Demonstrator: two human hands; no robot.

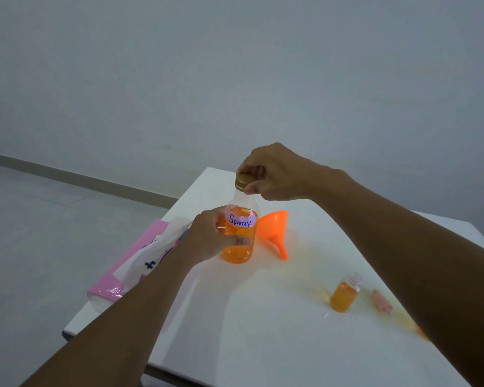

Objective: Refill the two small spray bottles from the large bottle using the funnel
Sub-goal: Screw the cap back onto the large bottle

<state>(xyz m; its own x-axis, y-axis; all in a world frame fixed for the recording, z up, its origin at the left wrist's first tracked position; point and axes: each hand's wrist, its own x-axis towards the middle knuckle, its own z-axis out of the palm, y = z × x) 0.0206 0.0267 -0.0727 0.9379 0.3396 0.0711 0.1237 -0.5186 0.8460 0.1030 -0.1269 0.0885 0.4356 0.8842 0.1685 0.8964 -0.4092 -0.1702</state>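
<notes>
The large clear bottle (239,247), labelled "Spray" and about two-thirds full of orange liquid, stands upright on the white table (263,331). My left hand (210,241) grips its body from the left. My right hand (274,171) is closed over its gold cap (243,182). An orange funnel (274,230) lies on its side just right of the bottle. One small bottle (344,294) with orange liquid stands uncapped at the right, and its pink spray head (382,301) lies beside it. Another orange piece (423,333) peeks from under my right forearm.
A pink tissue pack (118,280) with a white tissue sticking out lies at the table's left edge. Faint orange smears mark the tabletop near the small bottle. Beyond the table are grey floor and a plain wall.
</notes>
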